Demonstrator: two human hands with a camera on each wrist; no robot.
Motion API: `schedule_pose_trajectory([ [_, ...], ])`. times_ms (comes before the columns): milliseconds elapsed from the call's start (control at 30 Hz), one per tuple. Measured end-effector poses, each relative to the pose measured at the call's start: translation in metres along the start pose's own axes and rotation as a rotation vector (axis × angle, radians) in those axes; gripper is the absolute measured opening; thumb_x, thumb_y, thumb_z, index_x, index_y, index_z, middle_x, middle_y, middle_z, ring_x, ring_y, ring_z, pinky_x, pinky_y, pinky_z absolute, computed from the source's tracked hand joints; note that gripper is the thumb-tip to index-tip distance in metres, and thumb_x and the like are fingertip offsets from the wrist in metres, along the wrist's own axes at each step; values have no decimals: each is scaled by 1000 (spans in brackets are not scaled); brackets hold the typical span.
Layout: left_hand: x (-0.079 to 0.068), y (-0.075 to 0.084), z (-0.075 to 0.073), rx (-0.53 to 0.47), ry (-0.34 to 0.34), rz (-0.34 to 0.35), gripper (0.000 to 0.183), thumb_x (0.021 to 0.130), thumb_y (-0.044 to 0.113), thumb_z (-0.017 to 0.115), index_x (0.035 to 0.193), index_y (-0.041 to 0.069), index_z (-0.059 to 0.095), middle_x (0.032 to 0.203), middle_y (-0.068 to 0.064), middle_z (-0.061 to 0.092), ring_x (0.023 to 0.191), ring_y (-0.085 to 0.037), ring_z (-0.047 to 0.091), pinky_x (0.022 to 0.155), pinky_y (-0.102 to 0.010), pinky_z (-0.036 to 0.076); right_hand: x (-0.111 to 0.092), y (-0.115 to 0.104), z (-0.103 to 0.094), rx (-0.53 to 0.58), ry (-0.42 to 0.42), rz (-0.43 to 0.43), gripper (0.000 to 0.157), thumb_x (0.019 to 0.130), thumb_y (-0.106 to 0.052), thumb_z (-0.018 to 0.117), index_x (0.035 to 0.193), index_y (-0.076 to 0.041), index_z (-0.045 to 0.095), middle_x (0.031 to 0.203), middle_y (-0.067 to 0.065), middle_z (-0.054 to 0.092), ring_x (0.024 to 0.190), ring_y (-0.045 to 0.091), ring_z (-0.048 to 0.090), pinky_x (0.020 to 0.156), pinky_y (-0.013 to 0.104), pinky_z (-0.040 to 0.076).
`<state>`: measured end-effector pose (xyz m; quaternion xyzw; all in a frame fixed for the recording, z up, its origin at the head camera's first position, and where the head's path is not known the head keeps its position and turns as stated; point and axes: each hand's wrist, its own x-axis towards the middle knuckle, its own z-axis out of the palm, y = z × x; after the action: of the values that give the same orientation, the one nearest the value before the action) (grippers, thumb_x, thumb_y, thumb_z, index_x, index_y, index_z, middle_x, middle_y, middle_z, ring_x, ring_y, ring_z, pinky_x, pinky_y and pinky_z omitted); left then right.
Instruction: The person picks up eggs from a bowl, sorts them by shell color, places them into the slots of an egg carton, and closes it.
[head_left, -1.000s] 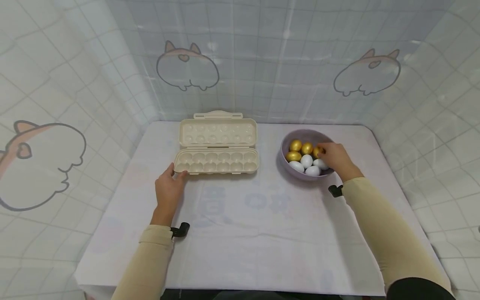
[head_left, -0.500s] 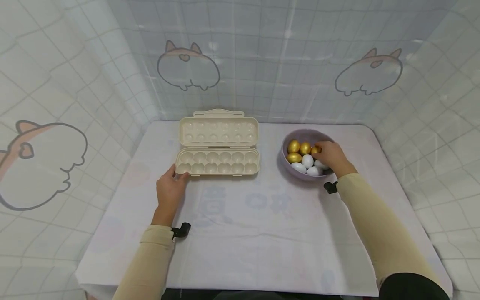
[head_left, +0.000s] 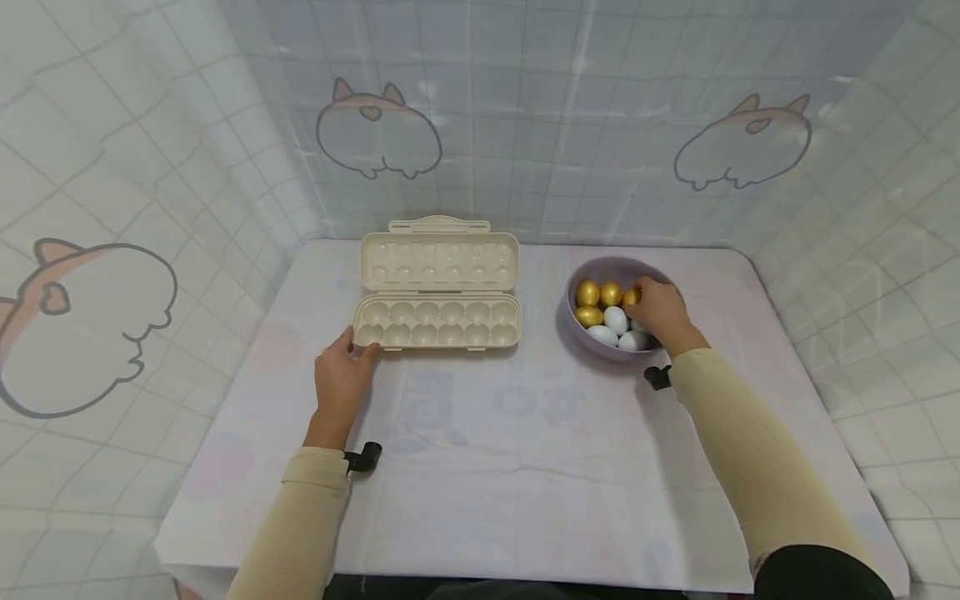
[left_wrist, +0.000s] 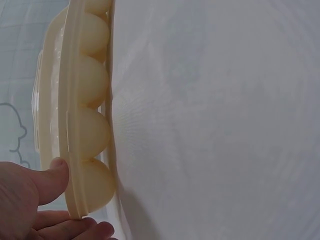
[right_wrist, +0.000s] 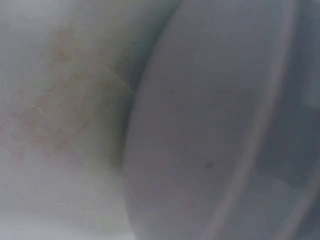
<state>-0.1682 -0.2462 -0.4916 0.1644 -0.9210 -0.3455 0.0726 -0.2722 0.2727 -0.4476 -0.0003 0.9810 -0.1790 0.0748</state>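
A cream egg box (head_left: 437,320) lies open at the back left, its two rows of cups showing no eggs. My left hand (head_left: 342,379) holds its front left corner. In the left wrist view the thumb (left_wrist: 54,181) presses the rim while the fingers lie round the end. At the right, a purple bowl (head_left: 581,340) holds gold and white eggs. My right hand (head_left: 663,315) reaches in, its fingertips round a gold egg (head_left: 632,297) that they partly cover. Close by are a white egg (head_left: 616,320) and another gold egg (head_left: 588,317). The right wrist view shows only the bowl's outer wall (right_wrist: 200,125), blurred.
A white cloth (head_left: 510,483) covers the table. Behind it and along both sides hang tiled-pattern curtains (head_left: 525,125) with cartoon animals. The egg box's raised lid (head_left: 439,261) stands near the back curtain.
My right hand has shifted slightly left within the bowl, covering more of a white egg. Several eggs have shifted a little. The left hand stays at the egg box's corner.
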Motion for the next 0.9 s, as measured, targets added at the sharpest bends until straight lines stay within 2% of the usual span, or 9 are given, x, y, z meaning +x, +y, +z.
schedule_pose_trajectory([
  [267, 1, -2, -1, -4, -1, 9, 70, 100, 31, 73, 156, 0, 46, 145, -31, 61, 137, -49, 59, 116, -59, 48, 2, 0, 2, -8, 7, 8, 54, 98, -21, 61, 141, 11, 52, 140, 35, 61, 130, 54, 55, 115, 63, 45],
  [433, 1, -3, 0, -7, -4, 13, 69, 100, 30, 74, 156, 0, 47, 145, -31, 61, 135, -49, 61, 115, -59, 50, -1, -4, -4, 19, 0, 15, 58, 98, -20, 62, 145, 12, 50, 143, 36, 58, 133, 57, 52, 117, 64, 42],
  [600, 1, -3, -1, -2, 0, 10, 69, 99, 30, 75, 155, -1, 48, 144, -31, 61, 134, -48, 62, 113, -59, 50, -1, -10, -14, 68, 2, 6, 57, 100, -21, 59, 147, 10, 49, 143, 35, 58, 129, 55, 53, 109, 63, 49],
  [733, 2, -4, -1, -9, -6, 9, 69, 99, 30, 75, 155, -1, 47, 145, -31, 60, 134, -48, 62, 114, -58, 50, 1, -16, -20, 76, 30, -32, 57, 99, -22, 56, 146, 9, 50, 140, 34, 61, 123, 51, 57, 106, 60, 51],
  [900, 3, -3, 0, -10, -22, 0, 70, 99, 30, 75, 156, -1, 46, 147, -31, 59, 136, -47, 60, 114, -58, 50, 0, -26, -26, 83, 21, -45, 61, 99, -23, 56, 151, 6, 47, 144, 32, 59, 125, 48, 56, 108, 59, 51],
])
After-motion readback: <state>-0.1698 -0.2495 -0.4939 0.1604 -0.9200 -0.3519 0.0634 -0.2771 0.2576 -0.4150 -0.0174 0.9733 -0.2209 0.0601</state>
